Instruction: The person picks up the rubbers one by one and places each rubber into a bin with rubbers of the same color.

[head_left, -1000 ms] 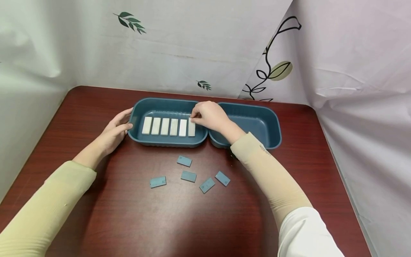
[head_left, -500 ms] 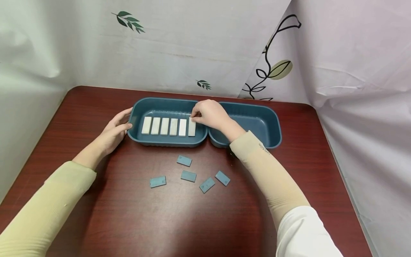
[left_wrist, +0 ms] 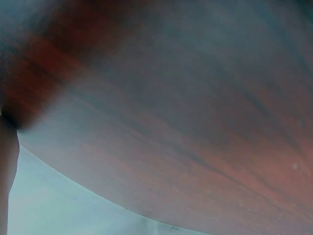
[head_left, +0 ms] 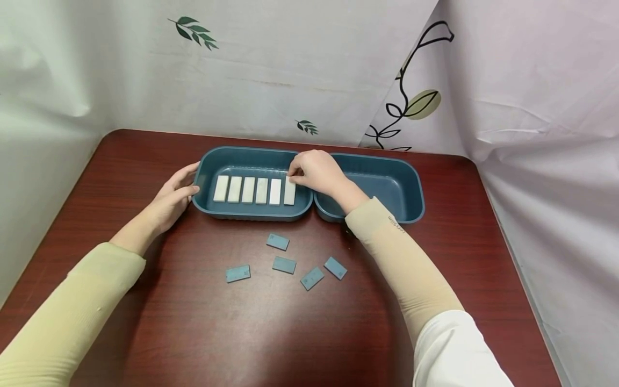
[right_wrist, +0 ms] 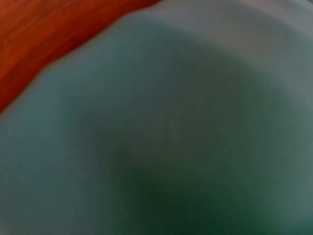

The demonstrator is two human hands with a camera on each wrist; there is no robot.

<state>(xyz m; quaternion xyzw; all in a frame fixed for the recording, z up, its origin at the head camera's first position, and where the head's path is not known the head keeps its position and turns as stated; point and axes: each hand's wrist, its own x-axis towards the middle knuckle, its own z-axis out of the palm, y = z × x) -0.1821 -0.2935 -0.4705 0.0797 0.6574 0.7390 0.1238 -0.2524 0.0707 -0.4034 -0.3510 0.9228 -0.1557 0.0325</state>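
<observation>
The left hand [head_left: 169, 203] rests, fingers loose, at the blue tray's [head_left: 251, 216] 9 o'clock end. The right hand [head_left: 316, 172] pinches a white block [head_left: 289, 194] inside, near 3 o'clock. Pinched only at its far end, it might twist and bump the next block [head_left: 275, 192].

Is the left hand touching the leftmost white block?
Apart. The head view shows bare blue tray between the left hand and the leftmost white block.
</observation>
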